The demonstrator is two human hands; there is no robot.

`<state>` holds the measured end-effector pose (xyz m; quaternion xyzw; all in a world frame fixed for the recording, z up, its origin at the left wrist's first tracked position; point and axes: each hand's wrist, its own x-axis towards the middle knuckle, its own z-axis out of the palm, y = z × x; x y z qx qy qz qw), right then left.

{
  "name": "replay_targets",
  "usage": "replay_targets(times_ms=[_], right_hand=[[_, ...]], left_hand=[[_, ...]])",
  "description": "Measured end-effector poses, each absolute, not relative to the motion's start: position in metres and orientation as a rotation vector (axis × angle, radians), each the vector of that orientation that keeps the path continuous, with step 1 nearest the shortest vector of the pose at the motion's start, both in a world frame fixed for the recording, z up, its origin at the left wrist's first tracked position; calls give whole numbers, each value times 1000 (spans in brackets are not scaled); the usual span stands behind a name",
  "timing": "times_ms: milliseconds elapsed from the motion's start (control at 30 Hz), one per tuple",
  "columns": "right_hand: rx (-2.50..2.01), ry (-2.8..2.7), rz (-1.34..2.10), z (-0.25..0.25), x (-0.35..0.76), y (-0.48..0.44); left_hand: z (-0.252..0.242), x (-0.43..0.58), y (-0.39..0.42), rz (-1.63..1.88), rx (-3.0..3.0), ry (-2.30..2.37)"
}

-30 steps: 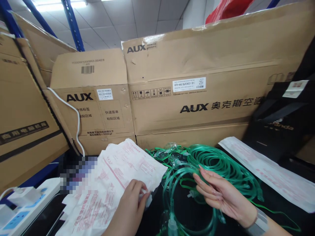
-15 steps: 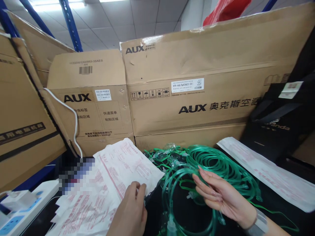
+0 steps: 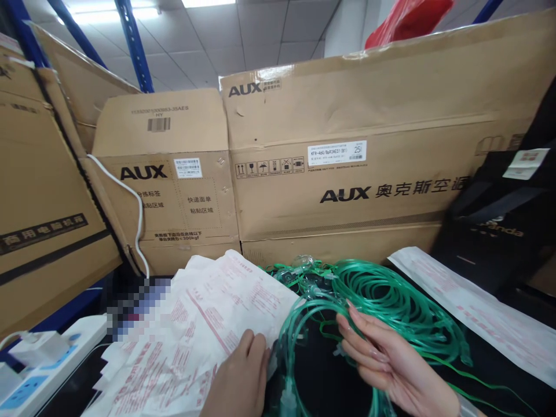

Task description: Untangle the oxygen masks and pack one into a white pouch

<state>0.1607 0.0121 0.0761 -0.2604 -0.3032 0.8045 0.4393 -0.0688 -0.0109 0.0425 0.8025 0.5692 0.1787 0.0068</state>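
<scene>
My left hand (image 3: 238,379) is at the bottom centre, its fingers closed together on the right edge of a stack of white paper pouches (image 3: 204,324) with red print. My right hand (image 3: 384,362) is to the right of it, palm turned up and fingers loosely curled around a loop of green tubing (image 3: 299,318). That loop belongs to a tangled heap of green tubing coils (image 3: 395,301) with clear plastic masks (image 3: 304,265) at its far side. The heap lies on a black table surface (image 3: 321,370).
Large AUX cardboard boxes (image 3: 369,116) wall off the back and left. A long white pouch (image 3: 478,315) lies at the right beside a black bag (image 3: 499,231). A white power strip (image 3: 39,370) sits at the lower left, with a white cable (image 3: 138,214) running up the boxes.
My left hand slid a little right along the pouch edge and pressed down on it. My right hand drew the tubing loop slightly lower and left. The view shifted a bit.
</scene>
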Motion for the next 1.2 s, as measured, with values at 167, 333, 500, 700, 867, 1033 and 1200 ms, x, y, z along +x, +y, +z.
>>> replay_targets(times_ms=[167,333,500,700,867,1033,1200], right_hand=[[-736,-703,1976,72,146,4],[-768,-700,1953,70,144,4],[-871,-787,1970,64,138,1],[-935,-843,1953,60,130,-1],[-1004,-757,1768,47,129,3],[-942,-770,1686,37,122,6],[-971,-995,1630,27,115,6]], left_hand=[[43,-61,-11,734,2242,1794],[39,-59,-9,715,2345,1830],[31,-63,-7,922,2690,1636],[23,-65,-8,1072,2931,1495],[12,-56,-9,909,2935,1385],[9,-54,-7,730,2826,1350],[5,-45,-9,902,2676,1461]])
